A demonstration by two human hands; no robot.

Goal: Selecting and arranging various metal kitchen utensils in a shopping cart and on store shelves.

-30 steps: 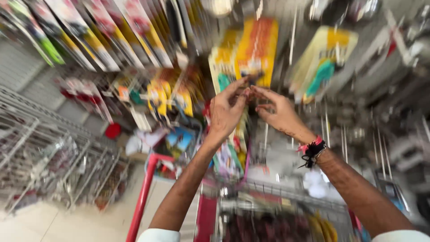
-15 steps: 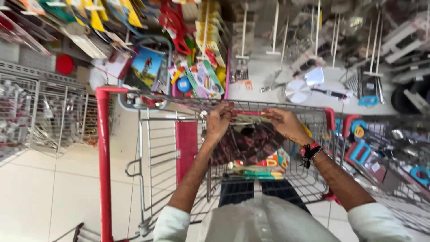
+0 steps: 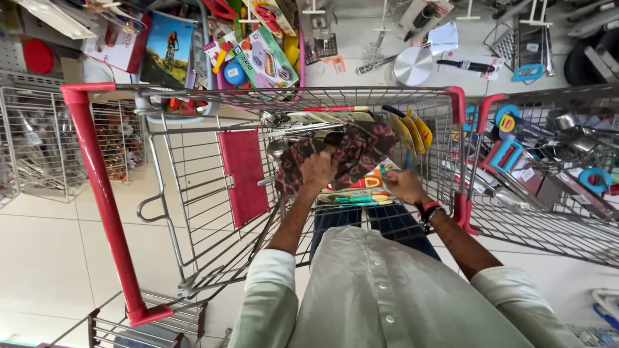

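Note:
My left hand [image 3: 319, 171] is closed on a dark patterned cloth bag [image 3: 364, 148] inside a wire shopping cart [image 3: 193, 187] with red trim. My right hand [image 3: 403, 185], with a red and black band at the wrist, reaches into the cart beside it. Its fingers are curled on the edge of a flat colourful carded packet [image 3: 361, 188] lying in the basket. Yellow-backed packets [image 3: 414, 131] stand upright just beyond my right hand, against the cart's far side.
The cart's red handle bar [image 3: 103, 193] runs down the left. A second wire cart or basket [image 3: 548, 167] with metal utensils is on the right. Racks of hanging kitchen tools [image 3: 412, 64] and carded goods [image 3: 258, 58] stand ahead. A wire shelf [image 3: 39, 148] is at the left.
Both hands came down from a yellow packet hanging on the rack into the cart. My view tilted down from the rack to the cart basket.

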